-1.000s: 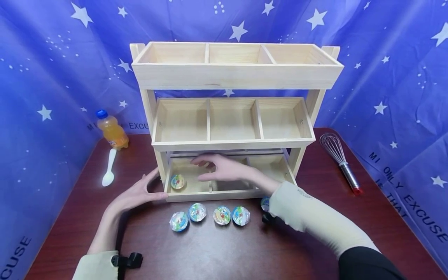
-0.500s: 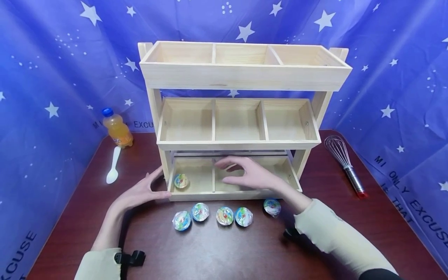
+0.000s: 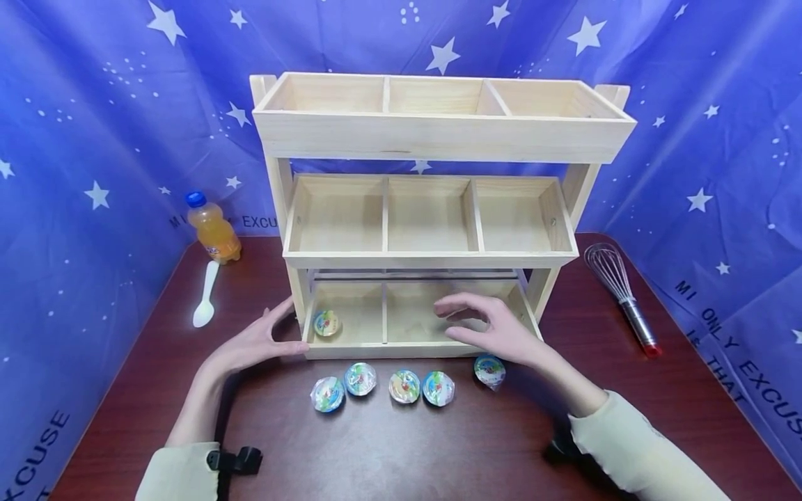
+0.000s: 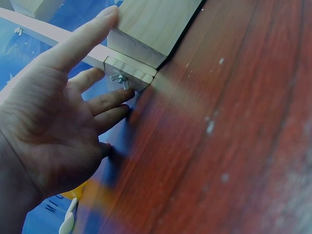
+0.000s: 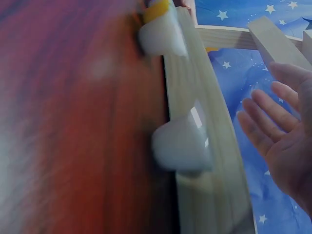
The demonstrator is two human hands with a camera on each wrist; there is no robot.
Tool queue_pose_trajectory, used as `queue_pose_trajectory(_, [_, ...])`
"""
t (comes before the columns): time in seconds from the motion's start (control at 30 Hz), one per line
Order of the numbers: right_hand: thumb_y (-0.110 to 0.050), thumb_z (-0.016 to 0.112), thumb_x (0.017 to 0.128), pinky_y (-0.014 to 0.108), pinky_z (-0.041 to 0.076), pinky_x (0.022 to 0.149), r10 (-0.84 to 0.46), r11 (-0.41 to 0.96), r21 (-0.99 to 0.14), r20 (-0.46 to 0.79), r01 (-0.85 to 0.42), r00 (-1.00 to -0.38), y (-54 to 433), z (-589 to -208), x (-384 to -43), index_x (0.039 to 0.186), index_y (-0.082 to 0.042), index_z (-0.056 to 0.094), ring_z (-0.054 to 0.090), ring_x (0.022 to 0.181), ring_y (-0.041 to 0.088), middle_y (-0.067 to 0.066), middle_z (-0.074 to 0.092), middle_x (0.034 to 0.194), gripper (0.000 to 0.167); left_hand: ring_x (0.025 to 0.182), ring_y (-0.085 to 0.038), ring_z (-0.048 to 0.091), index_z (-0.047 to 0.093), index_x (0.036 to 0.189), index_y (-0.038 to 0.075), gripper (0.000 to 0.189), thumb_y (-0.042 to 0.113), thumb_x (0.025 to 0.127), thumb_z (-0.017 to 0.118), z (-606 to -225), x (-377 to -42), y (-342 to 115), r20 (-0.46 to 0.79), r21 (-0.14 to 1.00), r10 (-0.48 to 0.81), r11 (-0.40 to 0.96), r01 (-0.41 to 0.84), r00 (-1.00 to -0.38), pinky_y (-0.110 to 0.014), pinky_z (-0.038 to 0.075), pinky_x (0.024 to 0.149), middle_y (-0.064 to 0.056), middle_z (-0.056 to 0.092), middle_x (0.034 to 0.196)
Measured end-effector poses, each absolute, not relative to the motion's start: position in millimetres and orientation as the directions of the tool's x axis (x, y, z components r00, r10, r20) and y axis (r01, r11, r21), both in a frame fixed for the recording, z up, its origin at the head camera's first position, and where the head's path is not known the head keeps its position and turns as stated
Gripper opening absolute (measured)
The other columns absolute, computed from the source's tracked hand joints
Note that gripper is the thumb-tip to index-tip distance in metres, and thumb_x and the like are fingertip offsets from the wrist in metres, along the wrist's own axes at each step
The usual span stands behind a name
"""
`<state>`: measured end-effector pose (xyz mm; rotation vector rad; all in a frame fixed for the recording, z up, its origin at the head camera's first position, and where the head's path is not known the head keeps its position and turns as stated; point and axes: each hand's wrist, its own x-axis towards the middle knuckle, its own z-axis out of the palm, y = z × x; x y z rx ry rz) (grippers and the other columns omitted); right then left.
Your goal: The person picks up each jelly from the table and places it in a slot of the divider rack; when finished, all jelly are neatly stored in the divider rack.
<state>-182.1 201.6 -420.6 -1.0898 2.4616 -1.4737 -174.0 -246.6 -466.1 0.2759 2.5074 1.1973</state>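
A three-tier wooden shelf stands at the back of the table. My left hand rests against the lower left corner of its bottom tier, thumb at the front board and fingers spread beside the wing nut. My right hand hovers over the right part of the bottom tier, fingers loosely bent with nothing in them. One sealed jelly cup lies in the bottom left compartment. Several more foil-topped jelly cups, including a left one, a middle one and a right one, line the table before the shelf.
An orange drink bottle and a white plastic spoon are to the left of the shelf. On the right lies a wire whisk. A blue star-printed curtain surrounds the table.
My right hand has moved rightward from the bottom left compartment toward the right one, uncovering the rightmost jelly cup. The left hand stays at the shelf corner.
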Motion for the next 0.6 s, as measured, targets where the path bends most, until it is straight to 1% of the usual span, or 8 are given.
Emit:
queue_pose_trajectory(0.1, [-0.003, 0.075, 0.092, 0.031, 0.060, 0.097, -0.580, 0.278, -0.800, 0.301, -0.531, -0.757, 211, -424, -176, 0.130, -0.005, 0.067, 0.073, 0.108, 0.032, 0.022, 0.073, 0.119, 0.040, 0.161, -0.045, 0.001, 0.014, 0.167, 0.030, 0.106, 0.049, 0.085, 0.079, -467, -175, -246, -0.216, 0.784, 0.323, 0.620, 0.033, -0.921, -0.076, -0.002, 0.123, -0.013, 0.017, 0.174])
queue_pose_trajectory(0.17, [-0.001, 0.075, 0.091, 0.028, 0.060, 0.095, -0.567, 0.284, -0.791, 0.317, -0.542, -0.760, 218, -426, -172, 0.128, -0.004, 0.068, 0.074, 0.105, 0.029, 0.022, 0.074, 0.116, 0.038, 0.161, -0.043, 0.003, 0.014, 0.166, 0.031, 0.105, 0.049, 0.085, 0.079, -468, -175, -246, -0.210, 0.786, 0.327, 0.617, 0.040, -0.921, -0.075, -0.003, 0.124, -0.012, 0.018, 0.174])
queue_pose_trajectory(0.27, [0.002, 0.075, 0.090, 0.026, 0.061, 0.091, -0.556, 0.288, -0.779, 0.337, -0.556, -0.760, 227, -429, -166, 0.126, -0.003, 0.069, 0.074, 0.100, 0.026, 0.020, 0.075, 0.112, 0.036, 0.161, -0.044, 0.001, 0.014, 0.166, 0.032, 0.105, 0.049, 0.085, 0.079, -468, -175, -246, -0.211, 0.787, 0.329, 0.616, 0.040, -0.921, -0.075, -0.002, 0.124, -0.012, 0.017, 0.174])
queue_pose_trajectory(0.47, [0.005, 0.076, 0.087, 0.022, 0.061, 0.087, -0.537, 0.320, -0.741, 0.371, -0.590, -0.757, 242, -437, -154, 0.121, -0.004, 0.071, 0.075, 0.094, 0.017, 0.007, 0.077, 0.106, 0.035, 0.161, -0.046, -0.001, 0.014, 0.166, 0.034, 0.105, 0.049, 0.085, 0.079, -467, -174, -248, -0.219, 0.791, 0.325, 0.611, 0.028, -0.920, -0.076, -0.002, 0.123, -0.011, 0.016, 0.174])
queue_pose_trajectory(0.6, [0.005, 0.080, 0.083, 0.018, 0.059, 0.087, -0.524, 0.349, -0.694, 0.412, -0.629, -0.745, 250, -438, -147, 0.116, -0.004, 0.073, 0.075, 0.094, 0.011, 0.004, 0.078, 0.103, 0.035, 0.161, -0.046, -0.002, 0.013, 0.166, 0.036, 0.105, 0.049, 0.085, 0.079, -467, -174, -248, -0.221, 0.792, 0.326, 0.610, 0.026, -0.919, -0.077, -0.002, 0.122, -0.011, 0.015, 0.174])
